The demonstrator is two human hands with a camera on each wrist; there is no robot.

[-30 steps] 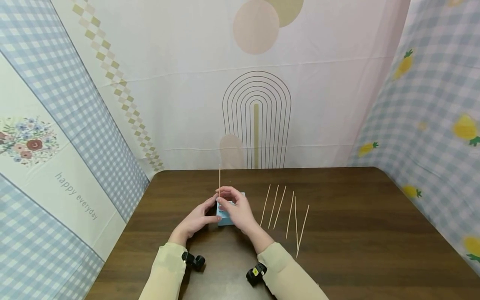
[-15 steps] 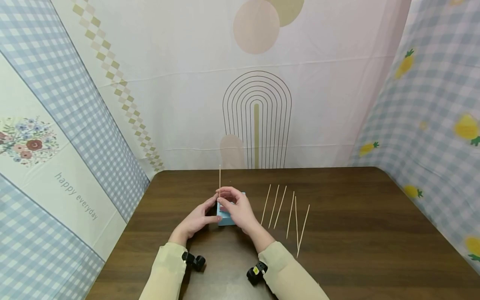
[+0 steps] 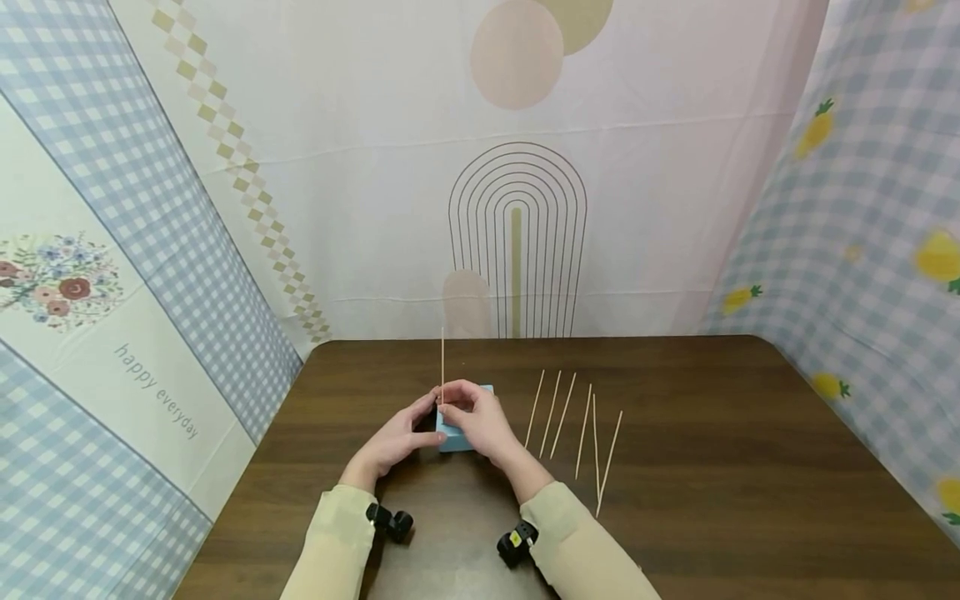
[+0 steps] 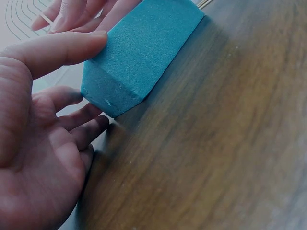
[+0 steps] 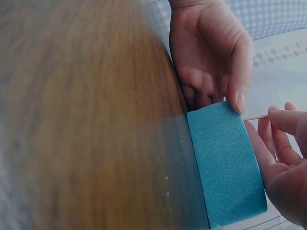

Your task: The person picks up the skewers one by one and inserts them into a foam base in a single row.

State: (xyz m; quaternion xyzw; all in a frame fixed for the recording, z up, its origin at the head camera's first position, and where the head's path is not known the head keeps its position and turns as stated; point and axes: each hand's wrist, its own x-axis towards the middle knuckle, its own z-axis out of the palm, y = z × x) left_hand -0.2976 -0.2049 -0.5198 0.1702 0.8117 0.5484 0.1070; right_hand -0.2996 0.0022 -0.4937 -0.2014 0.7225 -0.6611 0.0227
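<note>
1. Since the earlier frame, the right hand has slipped slightly down the upright stick, baring more of it above the fingers; the left hand keeps its place at the blue block.
2. The right hand's thumb and fingers are clamped on the stick in a pinch, at the left part of the blue block.
3. The stick rises above the block, its lower end at the block's upper edge; whether it enters the block I cannot tell.
4. The left hand's thumb and fingers are clamped on the block's left end, thumb on the near side, fingers on the far side.
5. The blue block rests on the brown bench.
6. To the block's right, six loose sticks lie on the bench, the two rightmost meeting at their near ends.
7. Beyond the block hangs a pale printed cloth.
</note>
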